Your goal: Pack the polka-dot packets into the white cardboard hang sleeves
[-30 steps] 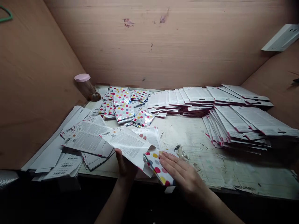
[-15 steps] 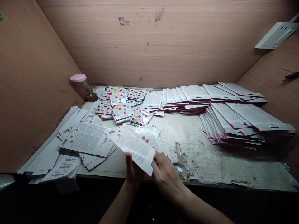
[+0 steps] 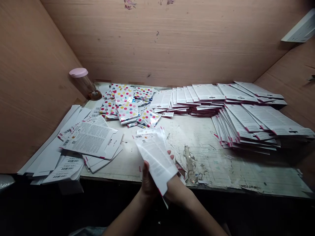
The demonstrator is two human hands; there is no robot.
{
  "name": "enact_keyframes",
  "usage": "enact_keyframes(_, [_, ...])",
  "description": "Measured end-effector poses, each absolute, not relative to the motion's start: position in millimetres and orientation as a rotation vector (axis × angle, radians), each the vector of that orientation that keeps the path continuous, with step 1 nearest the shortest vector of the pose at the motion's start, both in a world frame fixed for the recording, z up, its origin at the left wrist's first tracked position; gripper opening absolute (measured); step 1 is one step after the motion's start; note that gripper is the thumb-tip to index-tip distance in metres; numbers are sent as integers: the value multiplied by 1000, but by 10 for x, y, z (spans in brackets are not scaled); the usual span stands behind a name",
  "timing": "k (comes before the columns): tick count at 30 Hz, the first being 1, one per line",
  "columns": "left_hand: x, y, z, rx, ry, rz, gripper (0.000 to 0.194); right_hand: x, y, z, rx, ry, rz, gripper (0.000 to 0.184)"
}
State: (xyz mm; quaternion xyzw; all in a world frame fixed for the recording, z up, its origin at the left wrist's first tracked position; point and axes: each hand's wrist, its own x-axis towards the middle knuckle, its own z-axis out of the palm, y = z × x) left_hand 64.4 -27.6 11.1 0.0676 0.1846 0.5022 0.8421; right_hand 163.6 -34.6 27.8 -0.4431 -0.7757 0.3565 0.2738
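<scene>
A white printed card [image 3: 156,164] is held over the front edge of the worktop [image 3: 209,164], near its middle, with its long axis slanting from the lower right up to the far left and its red-trimmed end lowest. The card is gripped by the left hand [image 3: 149,183], curled behind it, while the right hand [image 3: 177,190] is pressed close under its lower edge; the exact pinch is hidden. Polka-dot packets [image 3: 124,109] are heaped toward the far left corner, stacked white cards [image 3: 261,119] along the right side, and barcoded sheets [image 3: 91,139] at the left edge.
</scene>
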Motion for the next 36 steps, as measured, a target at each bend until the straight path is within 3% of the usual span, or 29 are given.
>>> enact_keyframes(3, [448, -157, 75, 183, 453, 1141, 91, 1858, -554, 405, -1134, -2207, 872, 56])
enact_keyframes(7, [249, 35, -37, 409, 859, 1188, 70, 2207, -645, 344, -1212, -1983, 696, 36])
enact_keyframes(11, [251, 48, -212, 914, 1270, 1256, 87, 2300, -362, 45, -1274, -1868, 570, 28])
enact_keyframes(14, [291, -56, -269, 1633, 1582, 1239, 63, 2336, -147, -136, -1369, -1850, 348, 28])
enact_keyframes(16, [312, -107, -257, 2020, 1491, 1093, 52, 2413, -41, -188, -1475, -1806, 200, 28])
enact_keyframes(18, [314, -113, -226, 2238, 1312, 916, 53, 2506, 40, -210, -1496, -1842, 183, 30])
enact_keyframes(25, [71, -44, -224, 2392, 1080, 417, 84, 2436, 44, -337, -1327, -2023, 405, 18])
enact_keyframes(36, [-21, -81, -366, 2362, 1063, 492, 79, 2339, 43, -409, -1373, -1890, 465, 13])
